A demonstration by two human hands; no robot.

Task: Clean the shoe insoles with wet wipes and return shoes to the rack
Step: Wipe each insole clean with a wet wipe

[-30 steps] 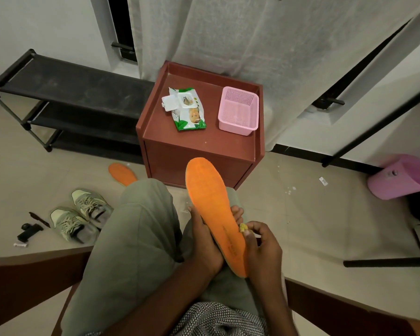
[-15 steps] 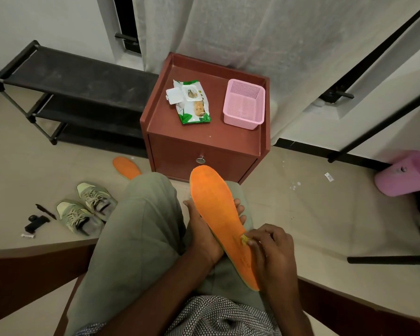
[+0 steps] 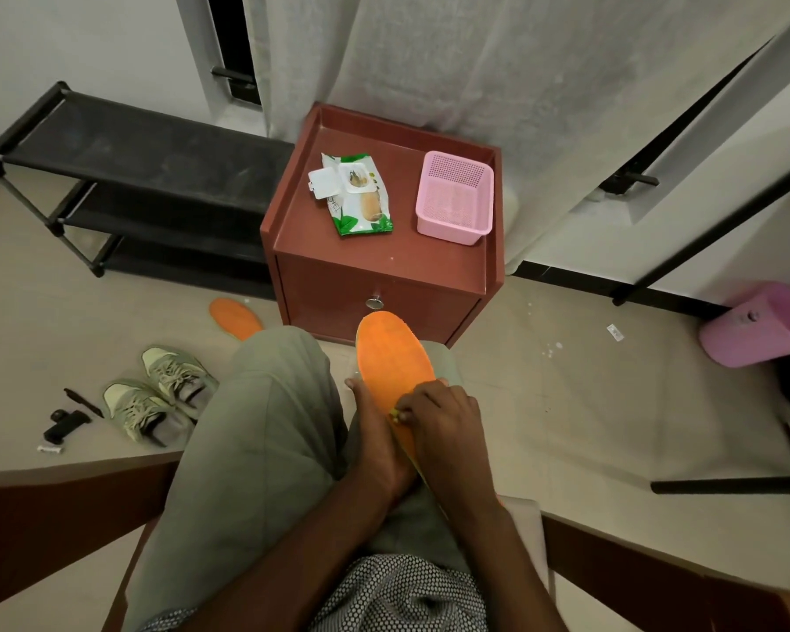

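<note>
A seated person's left hand (image 3: 375, 431) grips an orange insole (image 3: 391, 358) while the right hand (image 3: 439, 412) pinches a small yellowish wad (image 3: 397, 416) against it, mid-wipe, toe end likely next

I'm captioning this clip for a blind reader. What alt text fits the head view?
A seated person's left hand holds an orange insole over their lap while the right hand rubs it with something small and yellowish. Ahead, a wet wipes pack and pink basket sit on a red-brown cabinet.

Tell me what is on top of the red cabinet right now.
On the red cabinet lie a wet wipes pack with its flap open and a pink basket, side by side and apart. The basket looks empty through its mesh, though its near inner wall is hidden.
</note>
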